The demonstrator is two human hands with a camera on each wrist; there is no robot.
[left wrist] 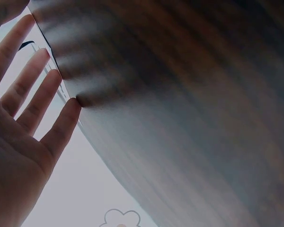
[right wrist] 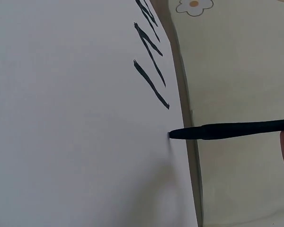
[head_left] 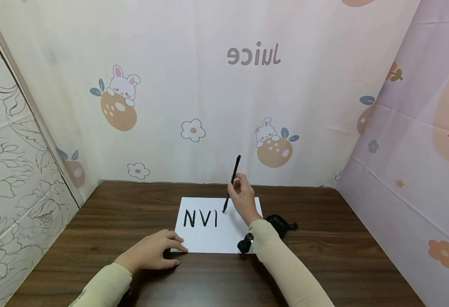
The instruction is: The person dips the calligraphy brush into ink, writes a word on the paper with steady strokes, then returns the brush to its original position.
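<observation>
Well left of the paper (head_left: 214,241) stands a white panel (head_left: 1,170) of line-drawn flowers. The table (head_left: 94,232), dark brown with streaked grain, spreads all round the paper. At its near left corner the left hand (head_left: 153,251) grips nothing, fingers spread, some fingertips on the sheet. Behind the paper hangs a pale cloth (head_left: 163,76) with rabbits, fruit and a mirrored "Juice". Black strokes on the paper read NVI; right of them the right hand (head_left: 243,198) pinches a tilted black pen (head_left: 236,168). Right of the paper sits a black object (head_left: 279,225); farther out, a lilac cloth (head_left: 404,145).
</observation>
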